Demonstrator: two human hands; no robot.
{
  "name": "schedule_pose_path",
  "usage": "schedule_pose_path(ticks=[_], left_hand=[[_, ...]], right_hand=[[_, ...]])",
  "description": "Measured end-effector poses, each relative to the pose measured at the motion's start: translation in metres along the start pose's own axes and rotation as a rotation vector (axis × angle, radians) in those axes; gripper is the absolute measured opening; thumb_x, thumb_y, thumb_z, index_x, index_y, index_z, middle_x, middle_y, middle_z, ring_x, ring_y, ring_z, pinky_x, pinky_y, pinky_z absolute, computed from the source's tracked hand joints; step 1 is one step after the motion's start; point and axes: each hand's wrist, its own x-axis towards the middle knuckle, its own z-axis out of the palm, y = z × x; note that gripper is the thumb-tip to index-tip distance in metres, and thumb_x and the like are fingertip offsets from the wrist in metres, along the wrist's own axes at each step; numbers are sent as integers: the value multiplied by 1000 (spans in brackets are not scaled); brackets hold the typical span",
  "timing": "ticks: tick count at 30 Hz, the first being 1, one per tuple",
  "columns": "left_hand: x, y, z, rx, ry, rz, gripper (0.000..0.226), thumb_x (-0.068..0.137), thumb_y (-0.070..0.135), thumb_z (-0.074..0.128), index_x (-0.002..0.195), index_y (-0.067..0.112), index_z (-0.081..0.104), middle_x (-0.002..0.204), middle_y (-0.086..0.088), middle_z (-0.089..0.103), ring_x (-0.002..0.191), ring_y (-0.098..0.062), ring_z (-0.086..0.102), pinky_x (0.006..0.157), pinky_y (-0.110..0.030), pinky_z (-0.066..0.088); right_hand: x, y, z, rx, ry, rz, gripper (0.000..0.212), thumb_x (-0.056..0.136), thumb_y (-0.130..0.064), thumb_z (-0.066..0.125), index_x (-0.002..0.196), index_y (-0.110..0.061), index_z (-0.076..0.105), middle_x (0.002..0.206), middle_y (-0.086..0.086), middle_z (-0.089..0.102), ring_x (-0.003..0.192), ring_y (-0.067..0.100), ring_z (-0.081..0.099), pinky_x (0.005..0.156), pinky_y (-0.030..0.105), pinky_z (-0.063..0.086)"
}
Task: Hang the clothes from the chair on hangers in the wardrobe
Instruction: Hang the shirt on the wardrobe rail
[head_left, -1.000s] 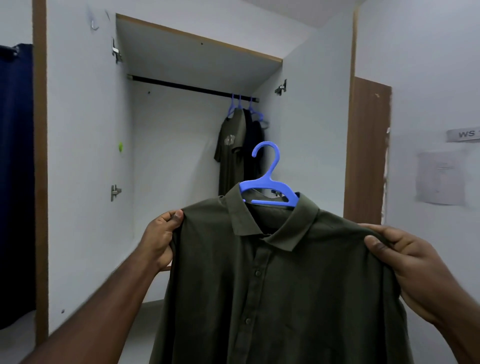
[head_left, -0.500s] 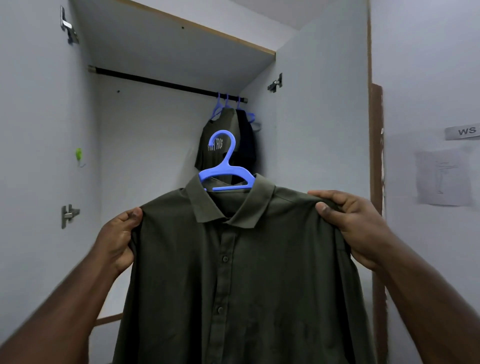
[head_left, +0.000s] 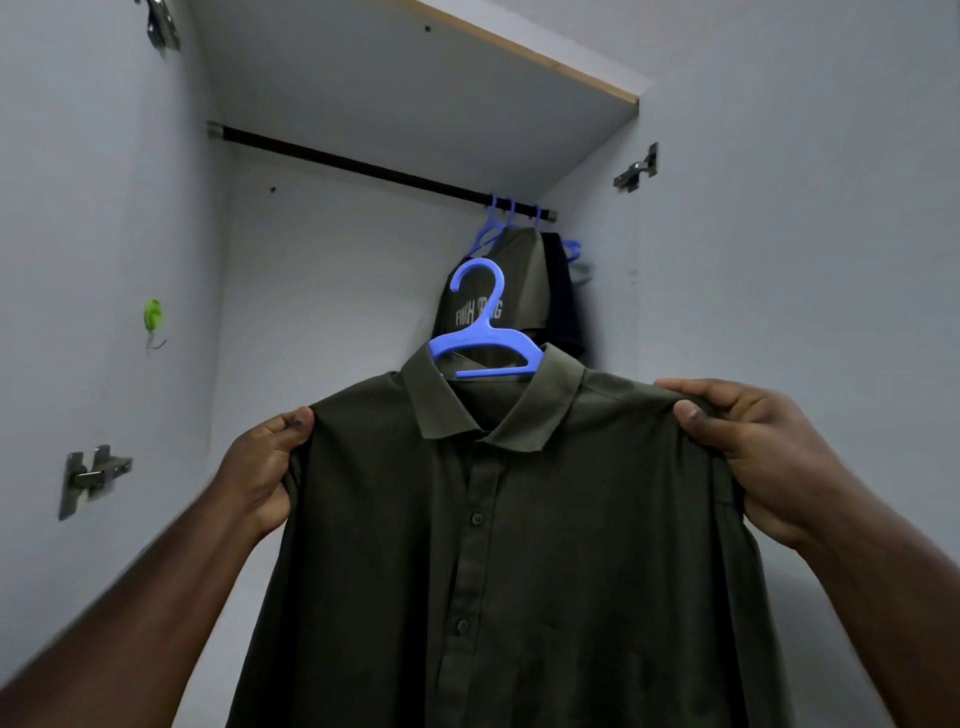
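Note:
A dark olive button-up shirt hangs on a blue plastic hanger whose hook sticks up from the collar. My left hand grips the shirt's left shoulder and my right hand grips its right shoulder, holding it up inside the open wardrobe. The dark hanging rail runs across above, well over the hook. At the rail's right end hang an olive printed T-shirt and a black garment on blue hangers.
White wardrobe side walls close in left and right, with metal hinges on the left wall and one on the right. A shelf board caps the space. A small green hook is stuck on the left wall.
The view has moved closer into the wardrobe and tilted up. Both hands have carried the shirt forward and slightly higher, toward the rail.

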Motion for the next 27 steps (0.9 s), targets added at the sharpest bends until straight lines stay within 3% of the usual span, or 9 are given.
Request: schedule_pose_path(ticks=[6, 10, 15, 18, 21, 23, 25, 27], left_hand=[[84, -20, 11, 17, -26, 33, 30, 101, 24, 55, 118, 2, 66, 117, -14, 71, 106, -23, 67, 87, -34, 52], [142, -27, 10, 5, -23, 45, 41, 100, 26, 55, 130, -2, 60, 126, -18, 67, 120, -29, 62, 100, -40, 49], [207, -29, 10, 14, -20, 67, 42, 100, 27, 56, 131, -1, 60, 128, -18, 66, 123, -29, 61, 110, -44, 44], [248, -30, 12, 18, -25, 64, 40, 101, 28, 56, 129, 0, 61, 124, -16, 68, 120, -28, 62, 105, -42, 47], [284, -27, 17, 19, -62, 74, 30, 102, 26, 55, 117, 3, 66, 113, -13, 71, 104, -23, 67, 83, -35, 53], [313, -24, 18, 38, -74, 95, 28, 100, 26, 58, 114, 4, 66, 110, -13, 71, 98, -22, 68, 77, -34, 53], [347, -21, 18, 82, -46, 151, 26, 97, 24, 64, 114, 5, 67, 110, -14, 71, 97, -24, 69, 79, -37, 56], [382, -19, 22, 261, 51, 290, 26, 93, 25, 71, 114, 10, 70, 116, -12, 71, 103, -24, 68, 92, -42, 55]], right_hand=[[79, 40, 12, 28, 24, -55, 24, 98, -3, 53, 115, -6, 70, 104, 16, 75, 98, 24, 72, 83, 31, 60], [136, 53, 28, 43, 22, -85, 23, 98, -2, 53, 112, -7, 71, 98, 16, 76, 88, 20, 74, 73, 25, 60], [201, 72, 47, 29, 37, -130, 23, 98, -5, 56, 113, -11, 72, 99, 12, 76, 95, 22, 73, 77, 28, 60], [232, 79, 62, 29, 70, -176, 22, 98, -5, 57, 112, -12, 73, 96, 9, 77, 91, 18, 74, 73, 25, 59], [261, 84, 84, -11, 142, -230, 20, 98, -5, 58, 110, -12, 73, 92, 8, 77, 87, 17, 74, 70, 24, 60], [280, 86, 99, -26, 191, -256, 18, 97, -6, 60, 108, -12, 74, 92, 10, 76, 87, 18, 75, 73, 28, 61], [305, 87, 114, -30, 236, -274, 17, 97, -6, 61, 105, -11, 74, 93, 12, 76, 86, 19, 75, 74, 30, 61], [330, 84, 130, -50, 290, -284, 16, 96, -7, 61, 103, -12, 75, 93, 12, 75, 85, 19, 74, 72, 29, 61]])
